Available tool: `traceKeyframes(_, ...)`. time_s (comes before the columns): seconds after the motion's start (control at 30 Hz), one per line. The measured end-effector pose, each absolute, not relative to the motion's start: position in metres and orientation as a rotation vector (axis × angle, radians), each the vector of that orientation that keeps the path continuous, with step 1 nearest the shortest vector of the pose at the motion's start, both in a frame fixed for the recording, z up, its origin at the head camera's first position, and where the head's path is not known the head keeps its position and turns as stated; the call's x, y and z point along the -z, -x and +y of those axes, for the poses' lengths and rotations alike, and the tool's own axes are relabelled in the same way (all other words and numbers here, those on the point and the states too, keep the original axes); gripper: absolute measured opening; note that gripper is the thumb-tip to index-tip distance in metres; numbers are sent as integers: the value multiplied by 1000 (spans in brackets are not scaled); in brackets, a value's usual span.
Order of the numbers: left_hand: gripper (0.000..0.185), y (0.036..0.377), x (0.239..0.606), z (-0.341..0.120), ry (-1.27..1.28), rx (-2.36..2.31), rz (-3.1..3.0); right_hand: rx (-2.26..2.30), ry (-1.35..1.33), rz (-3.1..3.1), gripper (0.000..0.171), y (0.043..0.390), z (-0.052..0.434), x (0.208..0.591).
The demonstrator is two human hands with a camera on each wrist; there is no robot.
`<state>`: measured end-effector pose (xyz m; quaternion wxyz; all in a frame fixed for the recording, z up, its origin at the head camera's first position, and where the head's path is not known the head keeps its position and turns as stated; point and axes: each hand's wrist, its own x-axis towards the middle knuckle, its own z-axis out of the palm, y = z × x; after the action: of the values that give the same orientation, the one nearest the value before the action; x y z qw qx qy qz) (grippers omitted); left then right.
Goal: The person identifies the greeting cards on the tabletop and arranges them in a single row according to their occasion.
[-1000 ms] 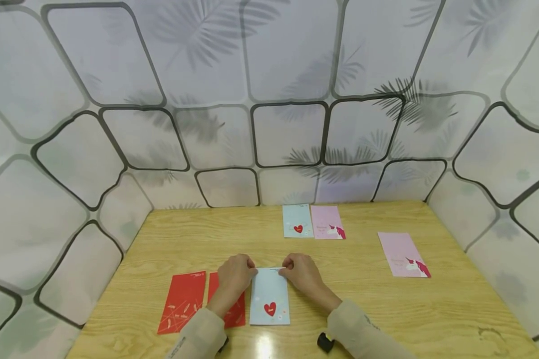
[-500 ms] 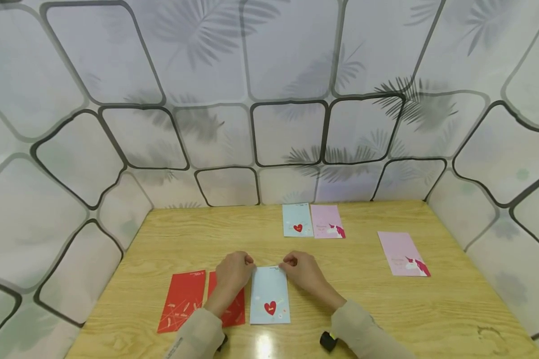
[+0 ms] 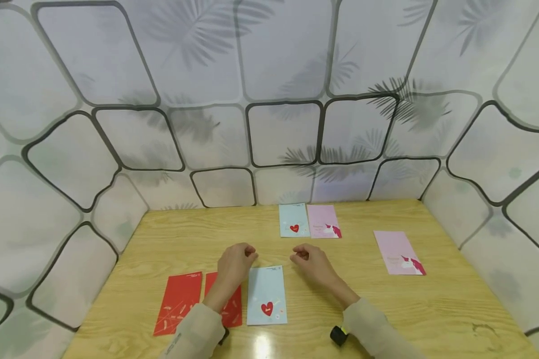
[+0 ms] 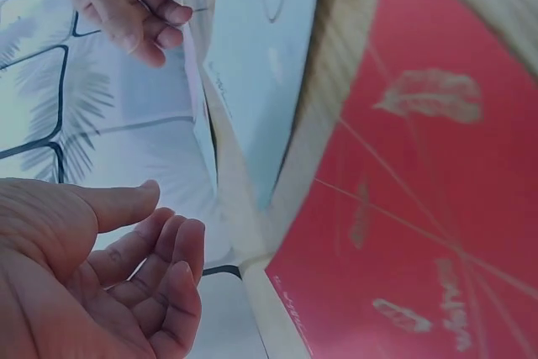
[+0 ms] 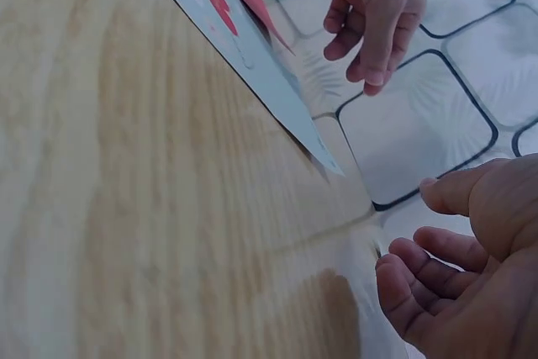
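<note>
A light blue card (image 3: pixel 265 286) with a red heart lies flat on the table in front of me. Just above its top left corner hovers my left hand (image 3: pixel 234 262), fingers loosely curled around nothing. Off its top right corner is my right hand (image 3: pixel 313 265), raised and likewise holding nothing. In the left wrist view, a gap shows between the thumb and fingers of the left hand (image 4: pixel 126 266). The right wrist view shows the right hand (image 5: pixel 471 250) with thumb and fingers apart. Two red cards (image 3: pixel 179 299) lie left of the blue one, the nearer partly hidden by my left forearm.
At the back of the table another blue heart card (image 3: pixel 293 217) lies beside a pink unicorn card (image 3: pixel 321 217). A second pink unicorn card (image 3: pixel 393 247) lies to the right. Patterned fabric walls (image 3: pixel 220 187) enclose the wooden table (image 3: pixel 431 314) at the back and sides.
Both hands have let go of the blue card's top corners and lifted away. The right hand has moved outward to the right. The card stays on the table.
</note>
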<state>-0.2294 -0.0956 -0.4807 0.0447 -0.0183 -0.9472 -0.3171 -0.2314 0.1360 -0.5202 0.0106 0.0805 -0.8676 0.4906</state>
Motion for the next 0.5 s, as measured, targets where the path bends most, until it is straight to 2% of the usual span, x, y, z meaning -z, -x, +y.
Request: traceKeyframes(0.5,26,250,469,-81,94,1085,-2860,-1391,-255,-2698,30,258,174,507)
